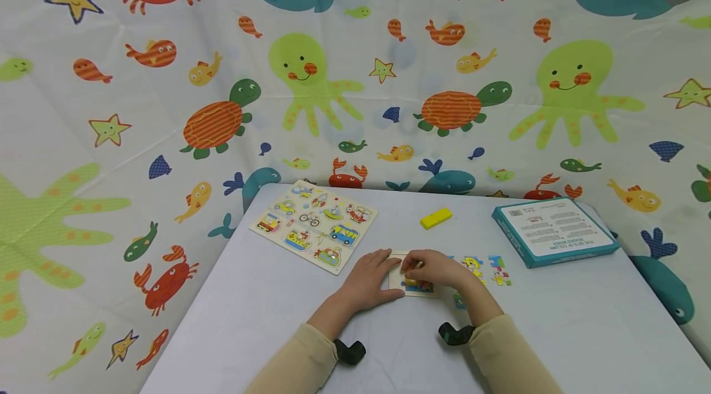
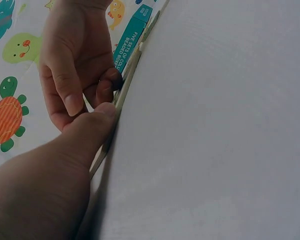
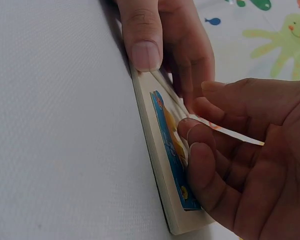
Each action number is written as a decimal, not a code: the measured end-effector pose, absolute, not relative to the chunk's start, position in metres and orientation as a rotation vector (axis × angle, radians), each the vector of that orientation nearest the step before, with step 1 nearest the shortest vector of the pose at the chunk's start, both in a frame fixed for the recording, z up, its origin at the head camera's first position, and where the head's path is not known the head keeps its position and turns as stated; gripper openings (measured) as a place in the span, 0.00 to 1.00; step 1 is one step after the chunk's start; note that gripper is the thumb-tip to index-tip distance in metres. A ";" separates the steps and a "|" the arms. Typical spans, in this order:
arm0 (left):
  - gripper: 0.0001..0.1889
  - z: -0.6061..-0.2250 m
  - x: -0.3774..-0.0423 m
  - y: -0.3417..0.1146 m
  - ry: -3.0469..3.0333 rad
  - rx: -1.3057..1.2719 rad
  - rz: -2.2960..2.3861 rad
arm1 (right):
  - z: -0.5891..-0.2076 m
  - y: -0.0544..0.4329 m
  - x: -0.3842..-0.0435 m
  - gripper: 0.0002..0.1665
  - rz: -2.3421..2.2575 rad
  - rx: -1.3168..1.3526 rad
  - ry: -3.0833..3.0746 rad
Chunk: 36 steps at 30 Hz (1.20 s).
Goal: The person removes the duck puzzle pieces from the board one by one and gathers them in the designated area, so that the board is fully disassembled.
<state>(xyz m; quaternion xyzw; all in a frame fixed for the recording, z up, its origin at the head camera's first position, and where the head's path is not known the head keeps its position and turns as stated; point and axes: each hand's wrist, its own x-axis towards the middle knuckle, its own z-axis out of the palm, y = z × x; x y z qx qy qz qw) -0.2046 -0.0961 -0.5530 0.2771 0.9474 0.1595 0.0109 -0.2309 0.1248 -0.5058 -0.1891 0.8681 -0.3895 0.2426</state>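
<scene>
A small wooden puzzle tray (image 1: 394, 286) lies on the table between both hands. My left hand (image 1: 366, 283) rests on its left side, with the thumb on the near corner and the fingers at the far edge. My right hand (image 1: 436, 267) is over the tray with bent fingers. In the right wrist view, its fingertips are right at the blue and yellow picture (image 3: 172, 155) inside the frame, the thumb stands apart from them, and no piece shows between. Loose jigsaw pieces (image 1: 500, 270) lie right of the tray, partly behind the right forearm.
A wooden board with vehicle pictures (image 1: 302, 248) lies at the back left. Behind the tray is a yellow block (image 1: 436, 218). A teal and white box (image 1: 555, 230) sits at the back right. A sea-animal cloth (image 1: 333, 153) hangs behind the white table (image 1: 250, 314).
</scene>
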 end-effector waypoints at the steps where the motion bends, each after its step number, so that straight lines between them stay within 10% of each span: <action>1: 0.40 -0.553 -0.205 -0.096 2.958 0.866 0.492 | -0.506 0.125 -0.231 0.07 -1.061 -0.515 2.375; 36: 0.40 -0.558 -0.208 -0.096 2.973 0.890 0.471 | -0.512 0.126 -0.234 0.07 -0.969 -0.508 2.409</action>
